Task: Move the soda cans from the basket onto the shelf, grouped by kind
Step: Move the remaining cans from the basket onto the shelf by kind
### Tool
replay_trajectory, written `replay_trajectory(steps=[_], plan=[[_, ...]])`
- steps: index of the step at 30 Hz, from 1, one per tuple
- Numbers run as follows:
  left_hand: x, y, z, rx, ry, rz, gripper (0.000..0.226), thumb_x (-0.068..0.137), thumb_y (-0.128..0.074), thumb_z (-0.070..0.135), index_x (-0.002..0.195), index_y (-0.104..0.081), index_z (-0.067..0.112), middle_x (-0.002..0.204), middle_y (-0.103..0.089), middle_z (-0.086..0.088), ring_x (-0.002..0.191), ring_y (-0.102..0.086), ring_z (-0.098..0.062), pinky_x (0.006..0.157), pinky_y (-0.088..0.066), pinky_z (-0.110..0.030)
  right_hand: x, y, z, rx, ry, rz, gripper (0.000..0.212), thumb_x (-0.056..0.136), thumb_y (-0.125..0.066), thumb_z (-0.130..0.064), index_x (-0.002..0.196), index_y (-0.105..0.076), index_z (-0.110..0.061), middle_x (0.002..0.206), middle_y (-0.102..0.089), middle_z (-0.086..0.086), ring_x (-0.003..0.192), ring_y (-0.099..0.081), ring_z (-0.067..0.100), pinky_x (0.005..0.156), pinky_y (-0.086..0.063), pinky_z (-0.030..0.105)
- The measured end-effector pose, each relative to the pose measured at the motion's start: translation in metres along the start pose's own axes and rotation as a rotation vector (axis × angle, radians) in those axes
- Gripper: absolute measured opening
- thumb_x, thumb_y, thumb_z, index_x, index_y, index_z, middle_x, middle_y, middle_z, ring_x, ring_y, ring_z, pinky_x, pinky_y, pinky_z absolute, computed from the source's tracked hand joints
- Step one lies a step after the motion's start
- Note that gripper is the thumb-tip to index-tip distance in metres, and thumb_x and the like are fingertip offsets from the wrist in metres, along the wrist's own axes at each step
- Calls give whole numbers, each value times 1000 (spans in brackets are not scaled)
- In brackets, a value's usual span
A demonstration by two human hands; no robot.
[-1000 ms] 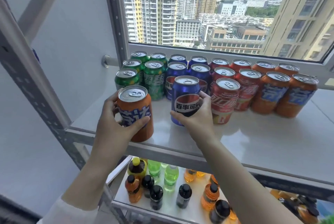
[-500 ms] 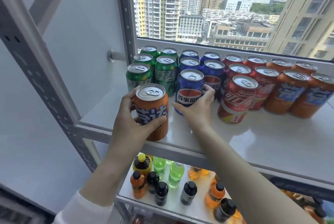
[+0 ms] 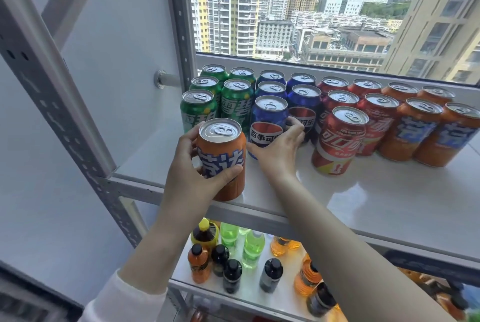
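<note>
Glossy orange can (image 3: 221, 158) gripped by left hand (image 3: 192, 176); right hand (image 3: 279, 148) clasps smooth blue can (image 3: 267, 124) on white shelf (image 3: 363, 204).

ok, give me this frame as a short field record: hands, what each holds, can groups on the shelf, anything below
left hand: wrapped around an orange can, upright at the shelf's front edge
right hand: grip on a blue can, front of the blue group
shelf: white, top tier of a metal rack
can groups, left to right: green cans, blue, red cans, orange cans
misplaced: the held orange can sits far left, apart from the orange group
lower shelf: small bottles, orange, green and dark
basket: not in view
</note>
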State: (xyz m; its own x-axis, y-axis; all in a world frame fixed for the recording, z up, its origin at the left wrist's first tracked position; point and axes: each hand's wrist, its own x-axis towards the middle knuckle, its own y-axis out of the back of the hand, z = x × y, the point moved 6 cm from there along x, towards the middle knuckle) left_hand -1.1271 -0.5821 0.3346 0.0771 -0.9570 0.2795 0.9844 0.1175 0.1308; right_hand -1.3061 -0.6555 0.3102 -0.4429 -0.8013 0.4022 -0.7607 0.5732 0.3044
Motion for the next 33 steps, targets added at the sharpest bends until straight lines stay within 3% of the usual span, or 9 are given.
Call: replay_trajectory(steps=[2,7,11,14,16,20,25,29,33], plan=[[-1,0,1,11,-3,1,73,65,-80,7,123,-43,31,121,-55,1,108,-55,-1,76,-46,-3,0,0,0,-10,0,-3,93,56,-88,-17,126,-28,-3,133,-28,16,127,-27,25,104,-25,26],[-5,-1,6,-3,19,1,73,64,-80,8,122,-44,33,120,-55,3,88,-55,21,70,-46,-1,-2,6,-3,-21,-27,-73,95,58,-87,-24,129,-25,-7,135,-25,13,129,-24,22,105,-25,26],[-9,0,16,-22,19,2,75,58,-82,16,121,-45,36,120,-56,5,104,-56,4,84,-52,-19,-20,37,-13,27,-31,-145,82,72,-77,-30,134,-27,-14,132,-28,4,124,-29,11,103,-26,19],[-12,-4,31,-34,-6,-22,84,44,-76,34,121,-44,34,121,-57,5,114,-53,-7,92,-51,-37,-38,77,-23,101,8,-190,47,80,-68,-32,120,-46,-23,126,-43,0,119,-45,11,96,-41,18],[-13,-10,42,-36,-33,-47,86,41,-74,38,121,-44,32,121,-57,7,115,-52,-6,90,-51,-35,-48,106,-29,187,12,-216,28,80,-63,-34,106,-52,-30,120,-54,1,114,-52,6,86,-46,11],[-19,-40,67,-72,-95,-132,86,40,-75,43,120,-45,33,119,-58,9,113,-53,-2,84,-51,-26,-53,164,-26,257,-12,-121,34,73,-59,-41,103,-57,-26,106,-63,-7,99,-58,-8,75,-46,6],[-31,-108,88,-135,-148,-257,77,52,-77,30,121,-44,27,116,-59,10,100,-56,9,72,-46,-6,-50,216,2,195,-73,-21,27,76,-60,-38,100,-57,-26,102,-65,-6,97,-60,-3,75,-49,9],[-39,-170,89,-127,-166,-326,75,62,-82,15,124,-41,25,109,-54,21,98,-53,14,77,-46,-6,-52,256,24,167,-115,62,23,84,-61,-28,106,-58,-21,103,-64,-5,100,-60,3,75,-47,9],[-43,-227,82,-70,-166,-369,79,64,-82,17,130,-39,23,111,-52,14,108,-52,-3,92,-49,-23,-50,294,39,161,-134,141,18,85,-60,-29,102,-57,-25,104,-64,-2,99,-61,6,71,-45,6]])
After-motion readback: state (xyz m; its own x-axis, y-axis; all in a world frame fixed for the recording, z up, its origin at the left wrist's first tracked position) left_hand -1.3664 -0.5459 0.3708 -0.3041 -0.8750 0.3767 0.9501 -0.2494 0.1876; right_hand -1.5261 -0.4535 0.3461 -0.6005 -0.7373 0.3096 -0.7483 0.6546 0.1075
